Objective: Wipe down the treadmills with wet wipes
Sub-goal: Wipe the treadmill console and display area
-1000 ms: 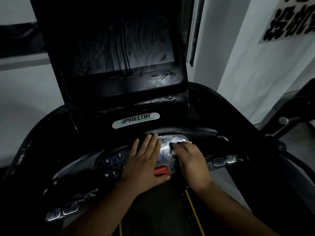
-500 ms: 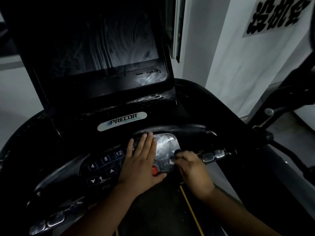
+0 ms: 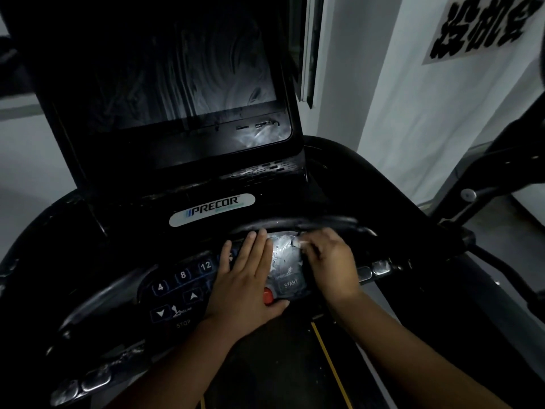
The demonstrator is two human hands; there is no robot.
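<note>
A black Precor treadmill console (image 3: 212,209) fills the view in dim light. Its keypad panel (image 3: 180,290) has numbered buttons on the left and a wet, shiny patch around the START key (image 3: 290,283). My left hand (image 3: 246,278) lies flat on the panel with straight fingers, partly covering a red stop button (image 3: 267,296). My right hand (image 3: 331,261) pinches a small white wet wipe (image 3: 299,242) and presses it on the upper part of the wet patch. Most of the wipe is hidden under the fingers.
The dark screen (image 3: 177,78) above shows smeared wipe streaks. Curved black handrails (image 3: 295,224) ring the panel. A white wall with a black-lettered sign (image 3: 483,28) stands at the right, and another machine's black frame (image 3: 483,184) sits beyond the right rail.
My right hand has slid the wipe from the lower part of the wet patch up toward the top edge. My left hand has stayed flat on the panel.
</note>
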